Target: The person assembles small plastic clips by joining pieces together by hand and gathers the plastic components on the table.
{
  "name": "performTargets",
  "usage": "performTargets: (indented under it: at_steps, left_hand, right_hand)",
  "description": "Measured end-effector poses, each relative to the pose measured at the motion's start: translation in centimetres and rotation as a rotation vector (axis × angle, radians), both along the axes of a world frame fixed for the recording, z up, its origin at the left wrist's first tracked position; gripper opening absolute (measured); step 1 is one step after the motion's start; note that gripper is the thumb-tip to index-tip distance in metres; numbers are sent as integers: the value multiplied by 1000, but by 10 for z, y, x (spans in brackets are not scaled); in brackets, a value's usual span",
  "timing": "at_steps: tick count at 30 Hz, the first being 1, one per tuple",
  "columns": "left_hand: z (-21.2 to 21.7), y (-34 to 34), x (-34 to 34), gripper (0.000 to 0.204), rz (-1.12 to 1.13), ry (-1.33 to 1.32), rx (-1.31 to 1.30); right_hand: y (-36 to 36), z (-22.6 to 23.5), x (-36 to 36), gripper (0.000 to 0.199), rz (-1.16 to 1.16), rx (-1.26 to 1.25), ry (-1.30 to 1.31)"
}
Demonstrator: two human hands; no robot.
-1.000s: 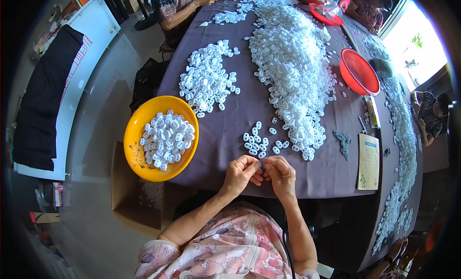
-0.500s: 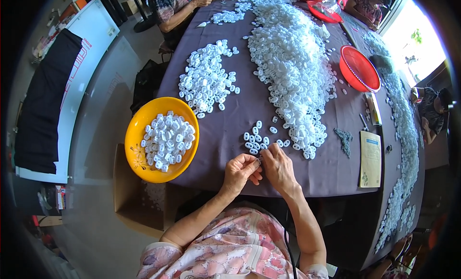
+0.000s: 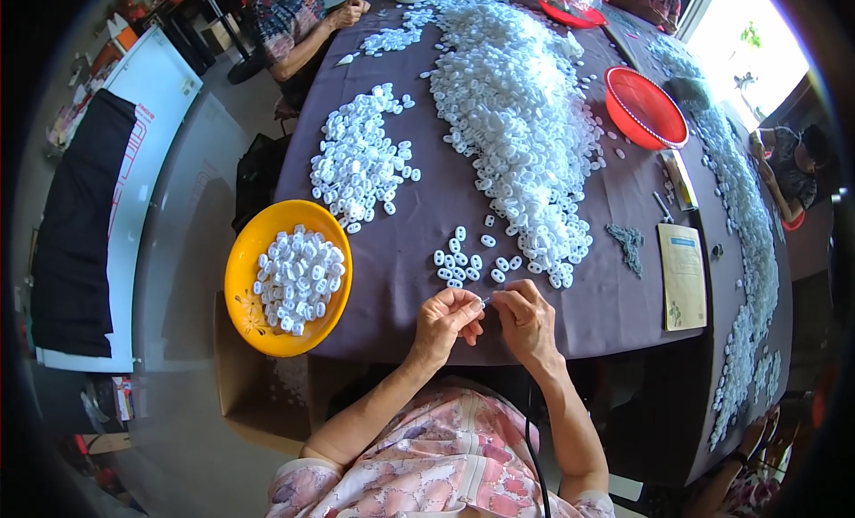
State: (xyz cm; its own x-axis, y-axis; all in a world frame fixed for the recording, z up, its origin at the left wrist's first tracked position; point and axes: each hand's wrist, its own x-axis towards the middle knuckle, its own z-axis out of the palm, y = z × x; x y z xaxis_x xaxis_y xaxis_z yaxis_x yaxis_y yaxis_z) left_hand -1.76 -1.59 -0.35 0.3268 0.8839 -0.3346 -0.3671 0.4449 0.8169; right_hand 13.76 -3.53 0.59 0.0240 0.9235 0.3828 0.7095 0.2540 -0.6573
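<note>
My left hand (image 3: 448,326) is closed in a pinch at the table's front edge, a tiny whitish piece at its fingertips. Just to its right, my right hand (image 3: 527,326) also pinches, its fingertips close to the same spot; whatever they hold is too small to make out. Beyond my fingers lies a loose cluster of white oval two-hole plastic pieces (image 3: 457,261). Left of my hands, a yellow bowl (image 3: 243,315) with a flower print holds a heap of similar white pieces (image 3: 301,273).
A large white heap (image 3: 521,126) runs up the dark tablecloth, with a smaller pile (image 3: 361,157) to its left. Rightward are a red basket (image 3: 643,104), a grey-green tangle (image 3: 626,248) and a tan booklet (image 3: 681,277). Below the bowl stands a cardboard box (image 3: 240,384). Other people sit around.
My hands have drawn slightly apart, the right fingertips backing away from the left, which still pinch. The whole view has shifted a little, moving the tabletop leftward.
</note>
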Motion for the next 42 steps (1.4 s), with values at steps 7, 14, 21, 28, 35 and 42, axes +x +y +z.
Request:
performTargets:
  at_steps: [7,14,21,28,35,42]
  left_hand:
    - [-2,3,18,12,-51,-3,-20]
    - [-4,1,20,14,-48,34,13]
    - [-3,-2,20,15,-31,29,3]
    - [-4,-2,21,14,-20,41,14]
    - [-1,-3,22,13,-10,68,30]
    - [-1,-3,23,13,-20,88,44]
  right_hand:
    - [-6,1,18,11,-28,-71,-45]
    - [-15,8,15,9,-91,-198,-41]
    - [-15,-11,7,10,-290,-274,758]
    - [-11,-6,2,12,-212,-354,1274]
    - [-12,-8,-1,13,-190,-335,1244]
    - [-12,-8,-2,11,-159,-328,1207]
